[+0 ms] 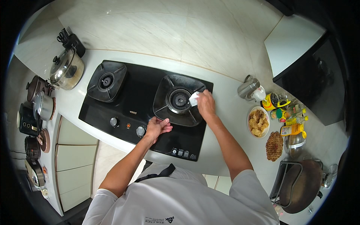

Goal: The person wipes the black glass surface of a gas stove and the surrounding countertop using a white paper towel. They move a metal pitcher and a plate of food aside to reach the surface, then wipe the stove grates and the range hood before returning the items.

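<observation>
My right hand (206, 105) holds a crumpled white wipe (194, 99) against the right side of a black pan support (166, 95). That support surrounds the right-hand burner (180, 100) of a black glass gas hob (140, 81). At the support's front left edge, my left hand (158, 128) grips the rim, the thumb lying along it and the fingers lower. Just left of that hand is a silver control knob (141, 131). A second knob (114, 121) sits farther left. Another pan support (116, 73) frames the left burner (106, 80).
On the right stand a plate of food (258, 122), a steel jug (248, 87), sauce bottles (270, 101), a woven trivet (274, 146) and a wok (301, 185) in a rack. At left are a lidded glass pot (69, 69), a knife block (74, 45) and a steel pot (44, 105).
</observation>
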`<state>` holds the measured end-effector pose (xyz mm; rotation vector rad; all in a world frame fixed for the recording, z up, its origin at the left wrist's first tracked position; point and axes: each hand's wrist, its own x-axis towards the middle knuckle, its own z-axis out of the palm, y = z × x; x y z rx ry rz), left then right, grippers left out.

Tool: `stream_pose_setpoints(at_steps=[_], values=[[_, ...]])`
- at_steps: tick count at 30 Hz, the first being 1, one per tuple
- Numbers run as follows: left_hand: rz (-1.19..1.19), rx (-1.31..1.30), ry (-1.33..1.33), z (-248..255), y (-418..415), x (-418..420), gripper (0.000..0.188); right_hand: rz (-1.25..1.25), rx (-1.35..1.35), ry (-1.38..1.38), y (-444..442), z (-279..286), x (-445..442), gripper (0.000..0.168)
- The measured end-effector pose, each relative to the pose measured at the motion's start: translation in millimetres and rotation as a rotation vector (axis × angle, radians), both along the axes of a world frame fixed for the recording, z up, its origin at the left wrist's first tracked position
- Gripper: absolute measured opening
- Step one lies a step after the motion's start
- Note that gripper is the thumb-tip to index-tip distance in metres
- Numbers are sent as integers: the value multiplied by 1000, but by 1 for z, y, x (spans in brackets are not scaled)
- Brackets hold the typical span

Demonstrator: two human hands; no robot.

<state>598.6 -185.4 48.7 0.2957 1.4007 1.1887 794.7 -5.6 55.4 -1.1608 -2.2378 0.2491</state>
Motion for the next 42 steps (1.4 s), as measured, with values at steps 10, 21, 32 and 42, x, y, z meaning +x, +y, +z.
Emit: stream_pose_setpoints(at_steps=[10,21,32,42], values=[[2,3,-8,0,-3,3,26,354,13,-110,-22,13,15,10],[7,13,-15,1,-2,3,26,364,-147,-25,7,18,14,4],[9,17,-12,4,-4,5,27,550,-365,-64,-24,24,41,8],[-12,10,-32,4,-1,-1,26,203,10,-78,13,6,4,8]])
